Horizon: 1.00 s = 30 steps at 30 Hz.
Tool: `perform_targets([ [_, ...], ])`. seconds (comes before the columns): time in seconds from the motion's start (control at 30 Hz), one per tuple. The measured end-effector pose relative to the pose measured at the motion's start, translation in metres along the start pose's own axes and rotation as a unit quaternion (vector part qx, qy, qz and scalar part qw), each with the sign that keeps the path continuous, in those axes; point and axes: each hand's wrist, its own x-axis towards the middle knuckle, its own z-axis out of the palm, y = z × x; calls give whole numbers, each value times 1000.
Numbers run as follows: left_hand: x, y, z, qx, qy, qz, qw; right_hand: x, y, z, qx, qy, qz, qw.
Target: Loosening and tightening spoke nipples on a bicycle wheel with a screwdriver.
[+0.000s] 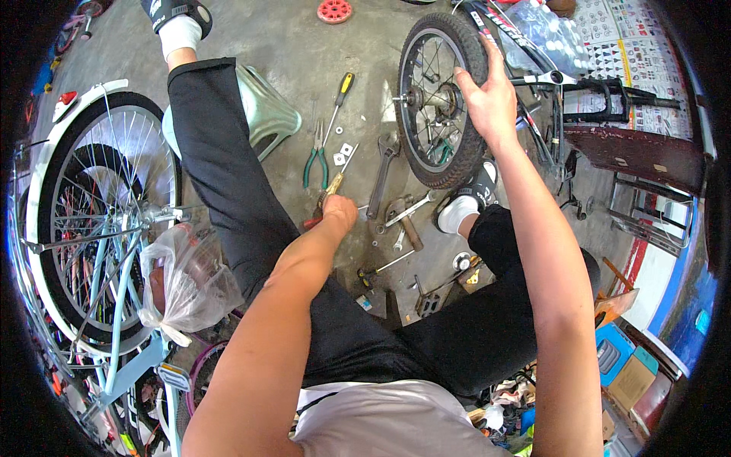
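Note:
My right hand point(491, 107) grips the tyre of a small bicycle wheel point(410, 97), which stands upright on the floor, its thumb on the tyre's side. My left hand point(340, 213) is low over the floor, closed at the end of a screwdriver point(336, 183) with a yellowish handle, its blade pointing away; most fingers are hidden under the hand. Beside it lie green-handled pliers point(313, 164), a yellow-and-black screwdriver point(340, 101) and an adjustable wrench point(383, 174). A red handle point(312, 223) pokes out left of the hand. A hammer point(409, 225) and a combination spanner point(411, 208) lie to its right.
A light-blue bicycle point(114, 274) stands at the left, a plastic bag point(186, 286) hanging by it. A pale green stool point(266, 110) is past my left leg. A black bicycle frame point(548, 84) lies beyond the wheel, near bagged bottles point(541, 34). A red disc point(334, 11) lies far ahead.

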Motion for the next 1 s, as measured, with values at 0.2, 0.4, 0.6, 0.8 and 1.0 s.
perform_targets([
  [0.2,-38,-15,-97,-151,-152,9,977,4,8,-3,-3,-12,19,1000],
  [0.4,-73,-40,-179,-306,44,-75,948,-8,37,-12,-42,-7,45,998],
  [0.6,-84,-70,-214,-450,306,-6,839,-38,31,-55,-120,-91,46,988],
  [0.8,-86,-71,-218,-430,398,-3,810,-3,6,-97,-201,-196,99,955],
  [1.0,-88,-74,-216,-407,406,-26,818,17,17,-68,-278,-112,-21,954],
])
